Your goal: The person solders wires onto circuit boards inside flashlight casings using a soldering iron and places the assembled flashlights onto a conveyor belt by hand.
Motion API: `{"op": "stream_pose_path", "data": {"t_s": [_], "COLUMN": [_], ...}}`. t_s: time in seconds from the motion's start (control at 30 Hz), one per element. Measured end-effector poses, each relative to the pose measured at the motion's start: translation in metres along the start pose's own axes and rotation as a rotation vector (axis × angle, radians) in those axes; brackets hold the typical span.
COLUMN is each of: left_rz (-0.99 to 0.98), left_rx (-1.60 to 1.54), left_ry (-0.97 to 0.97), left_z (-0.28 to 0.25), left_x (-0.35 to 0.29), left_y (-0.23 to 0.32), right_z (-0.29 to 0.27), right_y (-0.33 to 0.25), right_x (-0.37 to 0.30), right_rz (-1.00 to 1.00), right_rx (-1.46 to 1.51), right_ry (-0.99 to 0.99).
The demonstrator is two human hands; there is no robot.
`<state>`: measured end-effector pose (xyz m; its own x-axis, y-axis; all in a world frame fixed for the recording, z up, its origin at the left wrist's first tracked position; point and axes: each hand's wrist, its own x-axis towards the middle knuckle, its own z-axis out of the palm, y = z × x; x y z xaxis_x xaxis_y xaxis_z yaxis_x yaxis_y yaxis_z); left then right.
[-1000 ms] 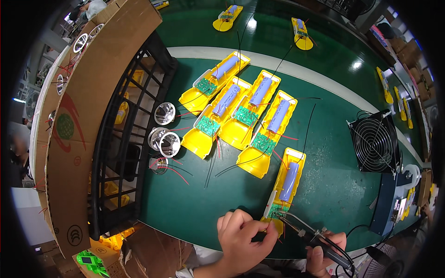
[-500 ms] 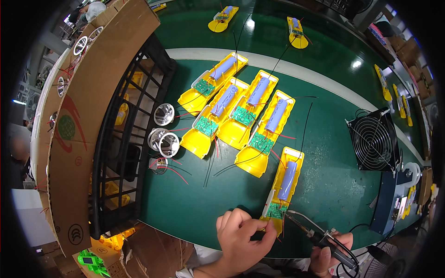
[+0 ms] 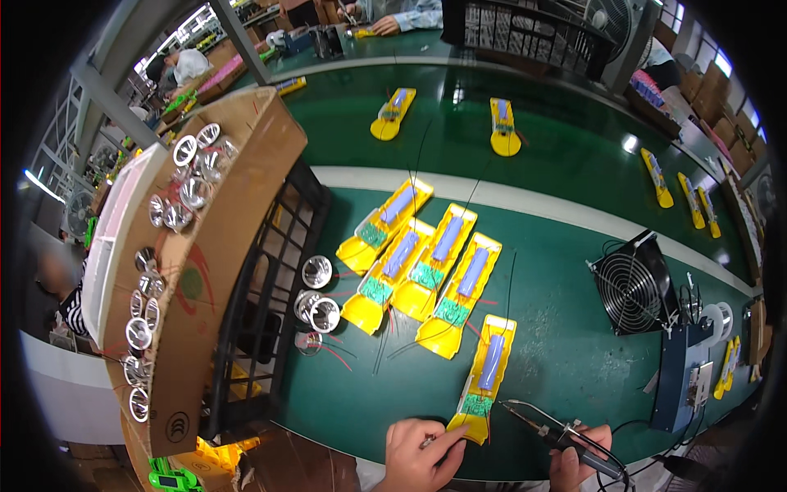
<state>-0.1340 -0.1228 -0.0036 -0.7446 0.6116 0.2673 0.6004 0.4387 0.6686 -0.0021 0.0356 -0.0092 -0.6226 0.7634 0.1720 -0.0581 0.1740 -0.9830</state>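
My right hand (image 3: 584,461) grips a soldering iron (image 3: 557,436) with a thin curved metal tube fixed alongside. Its tip stands just right of a green circuit board (image 3: 477,405), apart from it. That board sits in a yellow casing (image 3: 464,428) with a blue cylindrical battery (image 3: 493,362). My left hand (image 3: 420,456) is at the casing's near end, its index fingertip touching the yellow plastic. Its other fingers are curled; a small shiny bit shows between them, too small to name. Farther off lie several similar yellow casings (image 3: 439,339) with boards, batteries and loose wires.
Left stand shiny reflector cups (image 3: 316,271), a black crate (image 3: 246,328) and a cardboard box (image 3: 193,283) with more cups. Right are a black fan (image 3: 631,283) and a blue box-shaped device (image 3: 682,381). Beyond a pale strip, a green belt (image 3: 459,123) carries more casings. A co-worker's hand (image 3: 385,25) shows far off.
The view has tilted up, showing more of the far side. The soldering iron's tip has drawn away from the board. My left hand's pinch has loosened, and its index finger now touches the casing.
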Motion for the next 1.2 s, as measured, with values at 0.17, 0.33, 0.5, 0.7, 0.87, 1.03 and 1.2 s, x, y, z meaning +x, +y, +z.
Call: {"op": "stream_pose_path", "data": {"t_s": [0.17, 0.33, 0.5, 0.7, 0.87, 1.03, 1.2], "left_rz": [0.117, 0.129, -0.010, -0.151, -0.116, -0.153, -0.124], "left_rx": [0.072, -0.054, -0.028, -0.058, -0.045, -0.051, -0.034], "left_ry": [0.004, 0.045, 0.184, 0.322, 0.305, 0.277, 0.285], "left_z": [-0.001, 0.007, 0.019, 0.029, 0.029, 0.027, 0.028], "left_x": [-0.005, -0.006, -0.007, 0.001, 0.000, 0.000, 0.000], "left_y": [-0.004, -0.013, -0.004, 0.005, 0.001, 0.001, -0.002], "right_z": [-0.009, -0.005, -0.004, 0.001, 0.008, 0.019, 0.025], "right_y": [0.014, 0.005, 0.000, -0.011, -0.011, -0.019, -0.021], "right_x": [-0.001, 0.008, 0.012, 0.013, 0.011, 0.013, 0.014], "right_rz": [0.014, 0.033, -0.016, 0.146, 0.166, 0.157, 0.176], "right_rx": [0.109, 0.124, 0.202, 0.156, 0.061, 0.018, -0.012], "right_ry": [0.025, 0.090, 0.088, 0.029, -0.028, -0.005, 0.007]}}
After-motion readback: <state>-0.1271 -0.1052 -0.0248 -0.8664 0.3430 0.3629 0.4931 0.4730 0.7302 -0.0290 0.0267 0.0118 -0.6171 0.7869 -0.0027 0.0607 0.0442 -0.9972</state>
